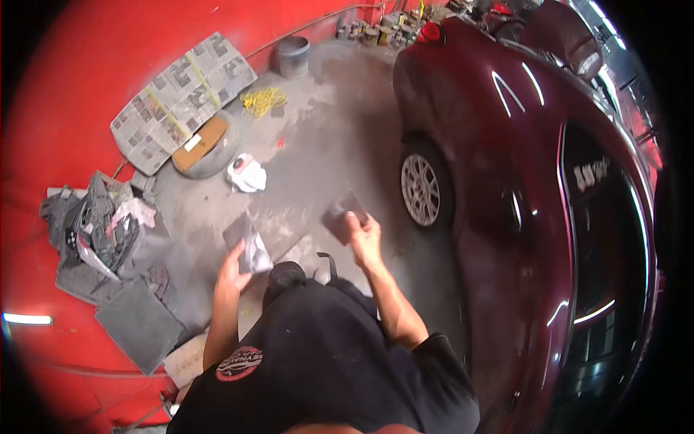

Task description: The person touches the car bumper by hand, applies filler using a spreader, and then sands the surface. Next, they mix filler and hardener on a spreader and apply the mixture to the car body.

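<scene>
In the head view my left hand grips a flat grey-and-white piece, which looks like a folded sheet or cloth; its exact kind I cannot make out. My right hand pinches a dark grey sheet of sandpaper, thumb on top and fingers hidden beneath. Both hands are held out in front of my body, apart from each other, above the concrete floor. To the right stands a dark maroon car with a light spoked wheel; neither hand touches it.
A newspaper-covered panel leans on the red wall, near a tyre. A white bundle, a yellow cord and a grey bucket are on the floor. Dark car parts lie piled at left; several cans line the back.
</scene>
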Demonstrator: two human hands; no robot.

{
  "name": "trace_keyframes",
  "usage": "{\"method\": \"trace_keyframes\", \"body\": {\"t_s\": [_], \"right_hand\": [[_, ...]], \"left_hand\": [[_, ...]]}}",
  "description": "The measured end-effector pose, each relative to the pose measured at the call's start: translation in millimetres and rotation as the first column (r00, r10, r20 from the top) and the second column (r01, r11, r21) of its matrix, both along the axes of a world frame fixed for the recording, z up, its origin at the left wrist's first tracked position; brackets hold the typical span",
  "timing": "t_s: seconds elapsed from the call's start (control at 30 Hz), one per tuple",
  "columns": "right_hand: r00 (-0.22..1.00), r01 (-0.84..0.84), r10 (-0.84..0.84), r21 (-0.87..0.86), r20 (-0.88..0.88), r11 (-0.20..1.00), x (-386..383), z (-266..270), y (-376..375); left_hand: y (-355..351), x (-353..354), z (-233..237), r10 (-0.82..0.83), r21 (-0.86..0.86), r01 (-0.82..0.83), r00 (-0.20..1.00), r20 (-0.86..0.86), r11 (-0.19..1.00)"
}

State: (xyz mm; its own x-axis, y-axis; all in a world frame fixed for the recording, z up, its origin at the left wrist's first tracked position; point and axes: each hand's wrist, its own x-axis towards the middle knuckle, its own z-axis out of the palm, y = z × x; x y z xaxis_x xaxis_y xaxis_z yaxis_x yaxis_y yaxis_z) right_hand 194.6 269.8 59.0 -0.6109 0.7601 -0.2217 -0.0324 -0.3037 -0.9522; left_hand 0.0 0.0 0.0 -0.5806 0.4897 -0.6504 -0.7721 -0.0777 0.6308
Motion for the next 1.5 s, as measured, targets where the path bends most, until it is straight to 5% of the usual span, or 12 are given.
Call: {"method": "trace_keyframes", "body": {"t_s": [0.07, 0.1, 0.23, 0.27, 0.3, 0.4, 0.6, 0.83, 1.0, 1.17, 1.3, 1.5], "right_hand": [[1.0, -0.003, 0.003, 0.032, 0.002, 0.999, -12, 16, -18], [0.998, -0.059, 0.06, 0.13, -0.007, 0.99, -129, 37, 90], [0.989, -0.096, 0.078, -0.146, -0.125, 0.985, -236, 8, 124], [0.99, -0.126, 0.137, -0.232, 0.032, 0.965, -253, -9, 143], [0.963, -0.266, 0.243, -0.296, -0.112, 0.917, -269, -33, 163], [0.942, -0.28, 0.182, -0.363, -0.281, 0.889, -336, -47, 218], [0.987, -0.111, 0.034, -0.514, -0.157, 0.851, -432, -67, 352], [0.958, -0.064, -0.087, -0.501, -0.273, 0.863, -500, -43, 492], [0.985, -0.17, 0.158, -0.329, -0.063, 0.929, -540, -62, 607], [0.891, -0.358, 0.349, -0.022, 0.29, 0.933, -584, -58, 706], [0.742, -0.408, 0.157, 0.252, 0.652, 0.878, -613, -49, 773], [0.755, -0.104, -0.058, 0.207, 0.653, 0.973, -621, -152, 840]], "left_hand": [[-19, 28, -6, -0.058, 0.176, 0.042, 0.995, 0.087, 0.984], [96, -81, -10, -0.097, 0.329, 0.078, 0.994, 0.043, 0.941], [147, -147, 8, -0.232, 0.361, 0.191, 0.97, 0.072, 0.913], [169, -169, 1, -0.267, 0.403, 0.22, 0.961, 0.065, 0.888], [189, -189, -10, -0.302, 0.442, 0.245, 0.951, 0.063, 0.863], [284, -268, -21, -0.316, 0.465, 0.26, 0.948, 0.046, 0.846], [487, -385, 22, -0.408, 0.28, 0.367, 0.907, 0.104, 0.887], [666, -476, 0, -0.563, 0.244, 0.58, 0.814, -0.142, 0.777], [766, -557, -14, -0.447, 0.033, 0.449, 0.893, -0.047, 0.893], [835, -647, 9, -0.251, 0.135, 0.256, 0.967, -0.051, 0.957], [890, -712, 9, -0.191, 0.125, 0.196, 0.98, -0.053, 0.973], [1000, -790, -9, -0.276, 0.119, 0.278, 0.961, -0.032, 0.953]]}}
